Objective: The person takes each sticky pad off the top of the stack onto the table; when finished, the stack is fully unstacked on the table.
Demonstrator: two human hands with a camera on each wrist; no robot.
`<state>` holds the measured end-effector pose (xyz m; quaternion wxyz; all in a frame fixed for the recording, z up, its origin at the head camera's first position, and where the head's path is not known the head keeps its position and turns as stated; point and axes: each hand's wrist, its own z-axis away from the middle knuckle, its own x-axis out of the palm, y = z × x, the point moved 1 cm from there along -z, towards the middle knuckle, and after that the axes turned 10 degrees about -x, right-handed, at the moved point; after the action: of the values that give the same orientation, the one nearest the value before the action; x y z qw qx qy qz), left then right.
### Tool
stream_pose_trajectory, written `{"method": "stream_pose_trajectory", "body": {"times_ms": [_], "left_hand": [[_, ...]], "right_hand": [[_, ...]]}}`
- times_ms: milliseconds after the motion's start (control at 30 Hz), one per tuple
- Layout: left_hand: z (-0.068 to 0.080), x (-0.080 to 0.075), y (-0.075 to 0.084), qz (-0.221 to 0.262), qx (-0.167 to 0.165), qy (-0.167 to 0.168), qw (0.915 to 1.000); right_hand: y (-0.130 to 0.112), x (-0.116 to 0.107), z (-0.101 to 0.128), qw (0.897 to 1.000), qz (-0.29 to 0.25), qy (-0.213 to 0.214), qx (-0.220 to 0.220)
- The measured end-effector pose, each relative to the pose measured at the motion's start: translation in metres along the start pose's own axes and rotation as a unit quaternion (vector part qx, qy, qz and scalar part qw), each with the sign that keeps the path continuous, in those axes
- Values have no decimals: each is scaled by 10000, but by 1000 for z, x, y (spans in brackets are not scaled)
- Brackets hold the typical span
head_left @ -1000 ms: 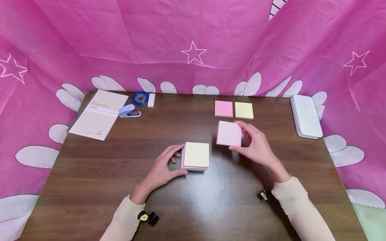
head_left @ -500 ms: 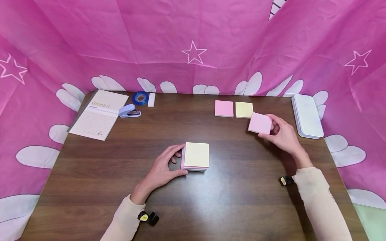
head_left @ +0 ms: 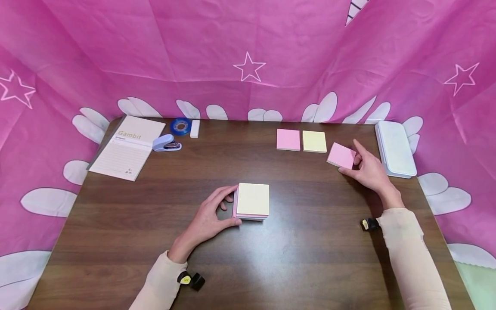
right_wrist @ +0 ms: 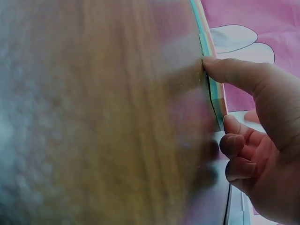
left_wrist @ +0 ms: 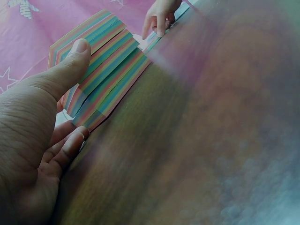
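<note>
In the head view my left hand grips the left side of a stack of sticky note pads, yellow on top, thumb at the near side and fingers at the far side. The left wrist view shows the striped layers of this stack. A single pink sticky note pad lies on the table, turned at an angle, right of a yellow pad and a pink pad. My right hand is beside it, index finger straight and off its corner, thumb at its near edge.
A white case stands at the right edge, close to my right hand. At the back left lie a notebook, a stapler, a blue tape roll and a white eraser. A pink curtain hangs behind the table.
My right hand carried the pink pad rightward and set it down beside the yellow pad; its index finger has come off the pad. The left hand and its stack stay put.
</note>
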<state>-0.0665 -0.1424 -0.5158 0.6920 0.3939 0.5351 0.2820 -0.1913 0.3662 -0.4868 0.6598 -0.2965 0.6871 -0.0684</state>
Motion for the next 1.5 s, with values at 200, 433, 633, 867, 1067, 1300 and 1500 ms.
{"method": "stream_pose_trajectory", "body": {"times_ms": [200,433,633,867,1067,1300,1500], "left_hand": [[-1,0,-1,-9,13,1,10000],[1,1,0,-29,-13,-30,10000],[0,2,0,-54,-5,-25,10000],[0,2,1,-63,34,-7,10000],[1,2,1,-76,86,1,9999],[-2,3,1,-138,362,103,9992],[-3,3,0,-239,588,280,9976]], "right_hand": [[0,0,-1,9994,185,205,-229],[3,-1,-12,9993,267,202,-189],[8,-5,-25,9995,239,18,-192],[10,-7,-28,9995,225,-222,36],[7,-6,-21,9997,190,-24,130],[-8,-4,-6,9968,36,779,183],[-40,3,2,9877,-81,1561,-84]]}}
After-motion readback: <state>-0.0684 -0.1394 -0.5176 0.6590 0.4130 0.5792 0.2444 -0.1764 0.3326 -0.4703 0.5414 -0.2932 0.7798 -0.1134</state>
